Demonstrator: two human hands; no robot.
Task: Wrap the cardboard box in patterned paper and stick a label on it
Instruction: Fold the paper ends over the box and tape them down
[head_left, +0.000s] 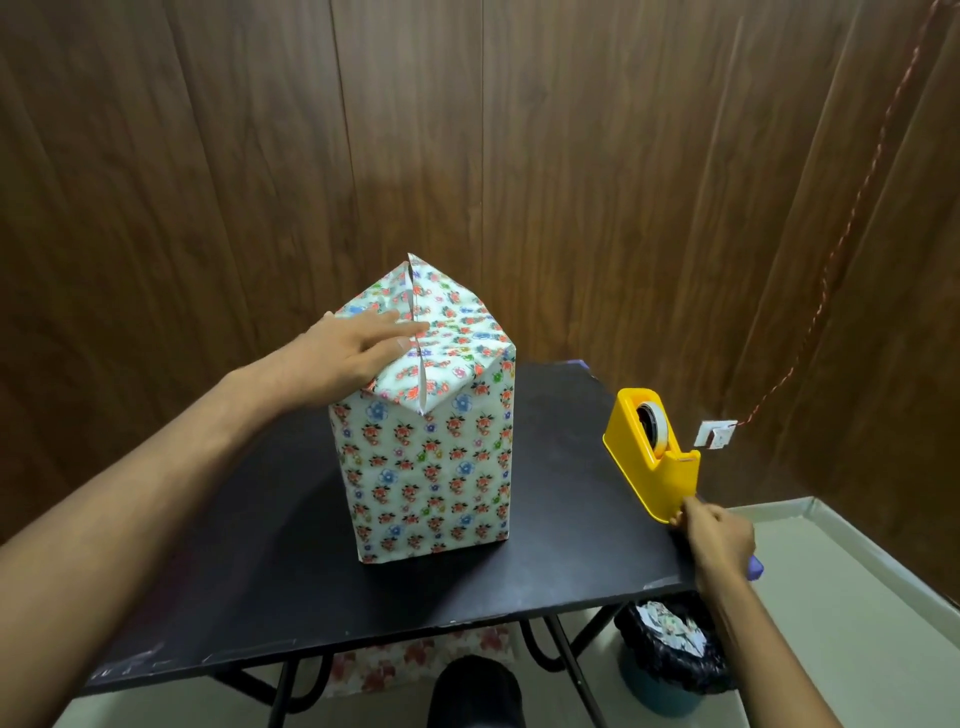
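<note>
Left hand (358, 353) lies flat on top of the box (431, 457), fingers straight & close together, pressing the folded top flaps of the patterned paper (457, 332) down beside the centre seam; nothing gripped, just palm & fingers holding the fold. The box stands upright near the middle of the table (249, 545), a bit toward the far edge, its sides already covered in floral paper, top folded in but w/ the seam gaping & one flap tip sticking up at the far end. Looks like the step in hand is closing the top end: flaps are held, tape not on yet. To the right, near the table's right edge, sits the yellow tape dispenser (652, 457), well apart from the box. Right hand (719, 535) is at the dispenser's near end by the table's near-right corner, fingers curled & pinched at the cutter end, prob. on the tape tip, though the tape itself is too thin to make out. Next move, as I judge it: pull a strip, tear it on the cutter, carry it across w/o letting it fold on itself, & lay it over the seam while the left hand holds the flaps tight. Label not visible anywhere yet. Under the table at right, a bin (670, 660) w/ paper scraps.
</note>
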